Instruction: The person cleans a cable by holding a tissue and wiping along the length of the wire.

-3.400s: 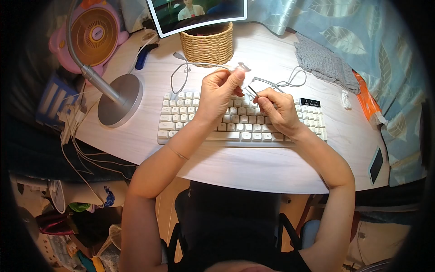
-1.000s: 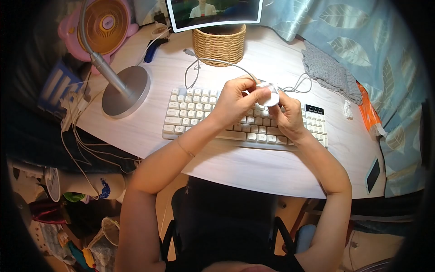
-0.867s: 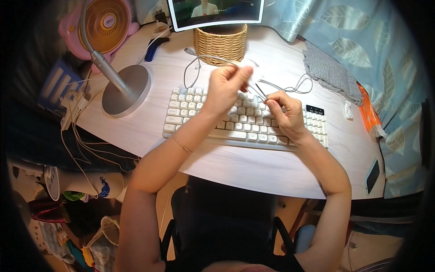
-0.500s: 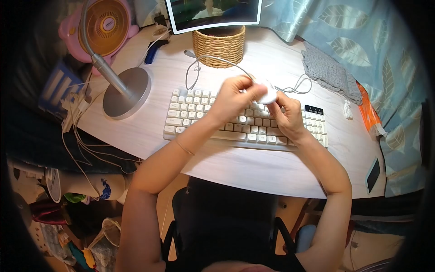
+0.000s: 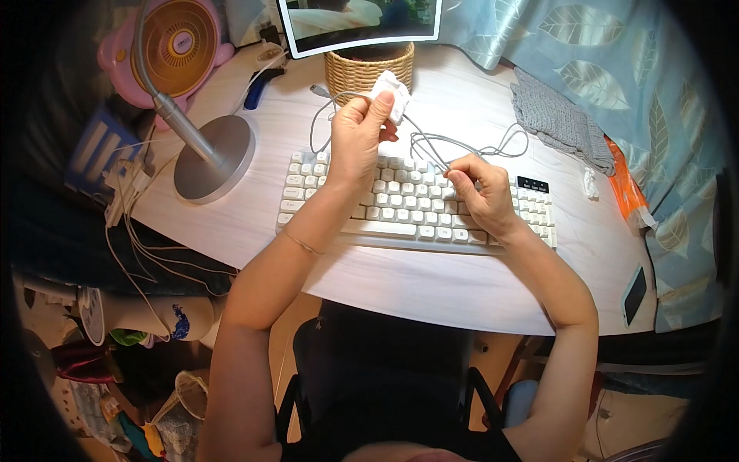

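My left hand (image 5: pixel 360 138) is raised above the keyboard's far edge, closed on a crumpled white tissue (image 5: pixel 391 88) between thumb and fingers. A grey cable (image 5: pixel 423 137) emerges from beside the tissue and slants down to my right hand. My right hand (image 5: pixel 486 199) pinches this cable over the keys, thumb against forefinger. Under both hands lies a cream-coloured keyboard (image 5: pixel 400 202). To the left of the tissue, the cable's plug end (image 5: pixel 318 91) rests on the desk. Whether the tissue wraps fully around the cable is hidden by my fingers.
A wicker basket (image 5: pixel 346 71) stands beneath a screen (image 5: pixel 362 23) at the back. The lamp base (image 5: pixel 231 158) and a pink heater (image 5: pixel 165 50) are left. On the right are a grey knitted cloth (image 5: pixel 554 115), orange packaging (image 5: pixel 625 189), a small white scrap (image 5: pixel 590 185) and a phone (image 5: pixel 633 296).
My left hand has moved up and left with the tissue, away from my right hand. A stretch of cable now shows between them. My right hand has barely moved.
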A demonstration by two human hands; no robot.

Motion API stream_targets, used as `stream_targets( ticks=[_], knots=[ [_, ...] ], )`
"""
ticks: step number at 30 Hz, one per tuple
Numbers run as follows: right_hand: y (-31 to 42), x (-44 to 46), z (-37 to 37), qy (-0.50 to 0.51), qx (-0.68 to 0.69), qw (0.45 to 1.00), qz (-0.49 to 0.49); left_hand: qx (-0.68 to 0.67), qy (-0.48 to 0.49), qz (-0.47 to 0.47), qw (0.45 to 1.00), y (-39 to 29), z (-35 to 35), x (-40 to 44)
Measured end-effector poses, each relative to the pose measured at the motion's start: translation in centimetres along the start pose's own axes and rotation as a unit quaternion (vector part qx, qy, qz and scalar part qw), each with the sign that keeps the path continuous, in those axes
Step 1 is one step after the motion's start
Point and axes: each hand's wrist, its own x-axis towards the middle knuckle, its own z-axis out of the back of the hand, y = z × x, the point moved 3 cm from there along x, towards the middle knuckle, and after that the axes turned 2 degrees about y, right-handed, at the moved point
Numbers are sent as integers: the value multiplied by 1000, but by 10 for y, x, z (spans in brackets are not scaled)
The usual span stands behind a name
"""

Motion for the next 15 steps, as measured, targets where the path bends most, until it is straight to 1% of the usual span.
stream_targets(
  ticks=[1,2,5,7,8,11,13,15],
  knots=[
    [0,0,0,0,-5,1000,2,3,8,7,1000,2,-1,-1],
    [0,0,0,-1,-3,1000,3,8,37,14,999,5,-4,-1],
    [-2,0,0,-7,-6,1000,0,69,168,43,982,9,-19,-16],
    [-11,-3,0,-13,-16,1000,-8,135,267,53,952,18,-28,-26],
    [-12,-4,-1,-14,-14,1000,-9,111,260,35,959,22,-30,-28],
    [0,1,0,-10,2,1000,-9,77,226,45,970,15,-27,-23],
    [-1,0,0,-7,5,1000,-1,68,154,17,986,10,-17,-15],
    [-1,1,-1,-3,7,1000,0,26,46,-8,999,0,-12,-9]
  ],
)
